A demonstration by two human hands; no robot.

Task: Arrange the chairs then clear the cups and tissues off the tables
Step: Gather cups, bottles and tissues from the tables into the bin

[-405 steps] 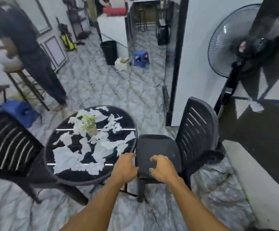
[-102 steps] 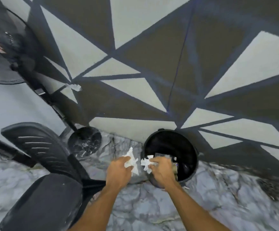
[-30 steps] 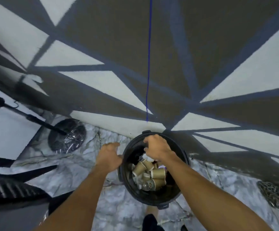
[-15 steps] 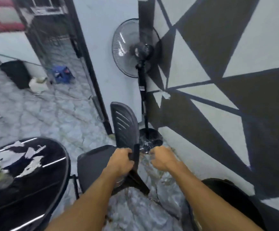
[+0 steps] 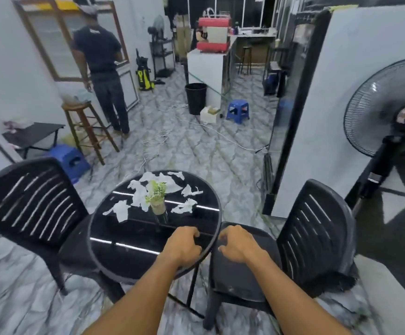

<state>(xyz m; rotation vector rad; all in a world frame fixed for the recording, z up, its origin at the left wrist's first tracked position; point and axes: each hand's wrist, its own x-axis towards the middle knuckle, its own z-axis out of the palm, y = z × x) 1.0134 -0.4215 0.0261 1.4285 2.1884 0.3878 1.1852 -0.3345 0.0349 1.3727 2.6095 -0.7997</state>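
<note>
- The round black worktop [image 5: 134,238] stands between two black slatted chairs, the left chair [image 5: 32,204] tucked against its rim and the right chair [image 5: 317,233] just beside it.
- Torn white tissues [image 5: 121,210] lie scattered over the far half of the glass, around a small potted plant [image 5: 158,205] near its middle.
- The left hand [image 5: 184,245] hangs over the near right rim, its fingers [image 5: 191,234] loosely curled, with nothing seen in them (whether they touch the glass cannot be told).
- The right hand [image 5: 237,243] hovers over the right chair's seat, its fingers [image 5: 223,238] loosely bent and a little apart, holding nothing.
- The tissues lie well ahead of both sets of fingers, with bare glass between; the nearest crumpled piece sits beyond the left hand, just right of the plant.
- A standing fan [image 5: 385,112] is at the far right; another person [image 5: 102,68] stands with their back turned by the far wall.
</note>
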